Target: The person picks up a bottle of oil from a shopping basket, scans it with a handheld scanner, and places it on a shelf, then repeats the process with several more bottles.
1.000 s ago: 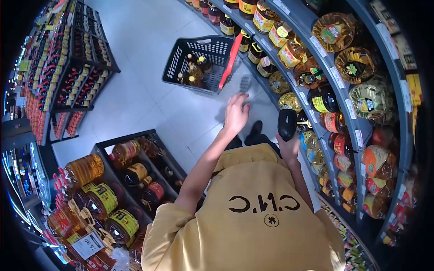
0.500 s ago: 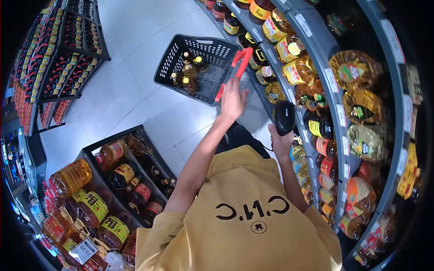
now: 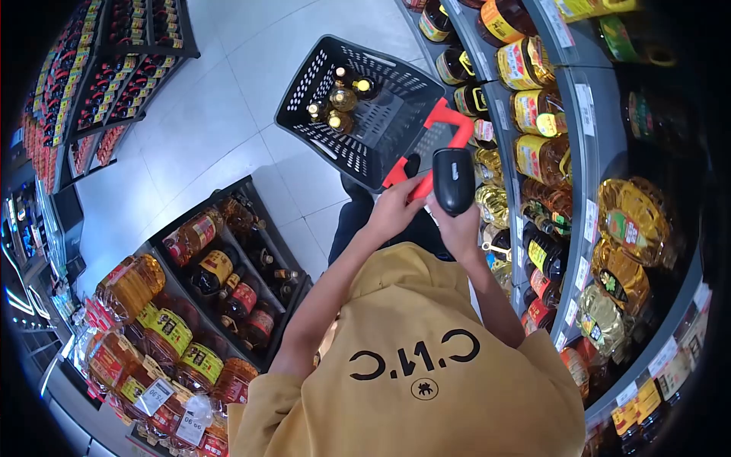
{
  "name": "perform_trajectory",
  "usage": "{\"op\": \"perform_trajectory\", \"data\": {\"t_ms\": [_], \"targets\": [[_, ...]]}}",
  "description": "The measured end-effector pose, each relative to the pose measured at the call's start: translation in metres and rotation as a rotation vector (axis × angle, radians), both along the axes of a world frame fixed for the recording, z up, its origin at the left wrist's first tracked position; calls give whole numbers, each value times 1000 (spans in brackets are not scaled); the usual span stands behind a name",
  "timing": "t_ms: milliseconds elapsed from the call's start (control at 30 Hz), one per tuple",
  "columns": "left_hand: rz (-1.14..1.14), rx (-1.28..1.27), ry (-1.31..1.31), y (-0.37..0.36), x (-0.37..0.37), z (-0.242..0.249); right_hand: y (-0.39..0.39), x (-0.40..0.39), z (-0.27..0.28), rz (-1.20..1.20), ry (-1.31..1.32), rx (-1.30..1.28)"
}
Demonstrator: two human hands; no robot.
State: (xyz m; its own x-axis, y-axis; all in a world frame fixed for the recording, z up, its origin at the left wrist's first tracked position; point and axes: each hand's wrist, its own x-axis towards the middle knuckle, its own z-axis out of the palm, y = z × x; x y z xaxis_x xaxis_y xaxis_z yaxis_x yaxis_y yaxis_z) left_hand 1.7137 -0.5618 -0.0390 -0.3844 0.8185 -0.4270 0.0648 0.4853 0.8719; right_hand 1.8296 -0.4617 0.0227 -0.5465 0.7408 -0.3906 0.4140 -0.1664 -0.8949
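My left hand (image 3: 393,210) is closed on the left end of the red handle (image 3: 461,131) of a dark shopping basket (image 3: 384,68). Several bottles with yellow and pale caps (image 3: 343,99) stand at the basket's far left end. In my right hand (image 3: 459,231) is a black handheld scanner (image 3: 454,181), its rounded head up over the right part of the handle. Both hands are close together in front of my yellow shirt.
Shelves (image 3: 586,114) of oil bottles curve along the right side, close to the basket. At lower left stands a dark display rack (image 3: 263,206) with large bottles. Another bottle rack (image 3: 114,72) is at upper left. Pale floor tiles (image 3: 251,68) show between them.
The basket now sits nearer the shirt, its handle swung toward me. My left hand has shifted to the handle's left end. My right hand and the scanner have moved left, beside it.
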Motion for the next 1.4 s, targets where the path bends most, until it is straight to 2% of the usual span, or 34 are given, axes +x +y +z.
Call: {"op": "perform_trajectory", "data": {"t_ms": [100,167,233,300,433,467,500,567,600,733,833,933,1033,1067,1200,1300,1400], "targets": [[-25,102,-17,-6,-16,0,-16,-24,12,89,-4,-63],[-27,69,-85,-15,-32,-2,-27,-44,20,134,-73,-125],[-13,-11,-16,-26,-55,-12,-39,-64,15,135,-90,-132],[37,-99,-2,-40,-83,-31,-49,-88,8,110,-109,-135],[127,-264,-19,-72,-150,-102,-64,-129,-36,86,-365,-247],[72,-276,21,-82,-169,-130,-75,-133,-61,45,-318,-142],[47,-331,-10,-82,-191,-144,-77,-146,-74,-16,-365,-315],[-28,-293,103,-84,-229,-183,-77,-168,-97,-123,-453,-672],[-56,-353,92,-74,-249,-189,-79,-187,-105,-186,-395,-654],[-231,-350,260,-56,-298,-249,-76,-223,-154,-268,-343,-882],[-370,-355,313,-43,-314,-288,-68,-244,-180,-437,-279,-942],[-474,-342,336,-30,-328,-330,-60,-254,-220,-450,-229,-998],[-473,-377,375,-21,-327,-366,-48,-264,-254,-472,-215,-1046],[-601,-312,450,-25,-329,-387,-46,-267,-263,-488,-210,-1063],[-835,-294,498,-12,-338,-420,-47,-269,-287,-536,-153,-1123],[-905,-361,481,-9,-338,-450,-50,-269,-297,-555,-124,-1160],[-1049,-371,597,-6,-328,-466,-54,-261,-310,-552,-119,-1187]]}}
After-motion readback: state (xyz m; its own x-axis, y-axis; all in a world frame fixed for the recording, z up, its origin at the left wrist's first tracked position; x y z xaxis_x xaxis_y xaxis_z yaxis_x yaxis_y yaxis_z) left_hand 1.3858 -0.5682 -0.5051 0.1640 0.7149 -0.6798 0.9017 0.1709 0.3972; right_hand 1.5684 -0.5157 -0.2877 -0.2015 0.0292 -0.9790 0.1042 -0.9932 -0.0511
